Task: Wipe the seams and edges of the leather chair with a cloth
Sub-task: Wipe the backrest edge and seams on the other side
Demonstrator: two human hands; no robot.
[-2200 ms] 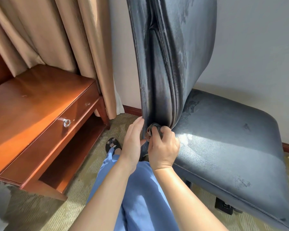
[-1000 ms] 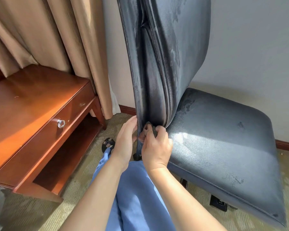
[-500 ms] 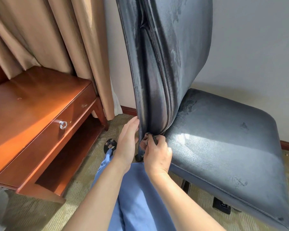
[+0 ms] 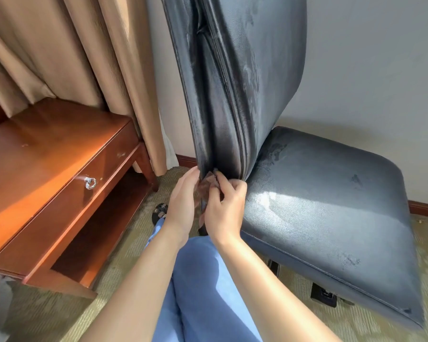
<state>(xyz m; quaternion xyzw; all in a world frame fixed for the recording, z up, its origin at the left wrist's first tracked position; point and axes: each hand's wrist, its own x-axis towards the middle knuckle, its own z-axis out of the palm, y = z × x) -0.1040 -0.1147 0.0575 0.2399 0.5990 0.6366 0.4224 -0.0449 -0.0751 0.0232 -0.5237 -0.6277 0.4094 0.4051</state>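
Note:
A dark blue-grey leather chair [image 4: 319,201] stands side-on in front of me, its tall backrest [image 4: 235,77] rising to the top of the view. At the bottom corner of the backrest, where it meets the seat, my right hand [image 4: 224,208] pinches a small dark cloth [image 4: 208,186] and presses it into the side seam. My left hand [image 4: 183,203] lies with straight fingers against the rear edge of the backrest, right beside the cloth. Most of the cloth is hidden between the two hands.
A reddish wooden desk [image 4: 47,159] with a ring-pull drawer [image 4: 90,182] stands close on the left. Beige curtains [image 4: 72,53] hang behind it. My knees in blue trousers [image 4: 203,287] are below the hands, over a patterned carpet [image 4: 356,324]. A grey wall is behind the chair.
Both hands have stayed at the lower corner of the backrest. My right hand has worked the cloth slightly down and back up along the seam; the view has shifted a little.

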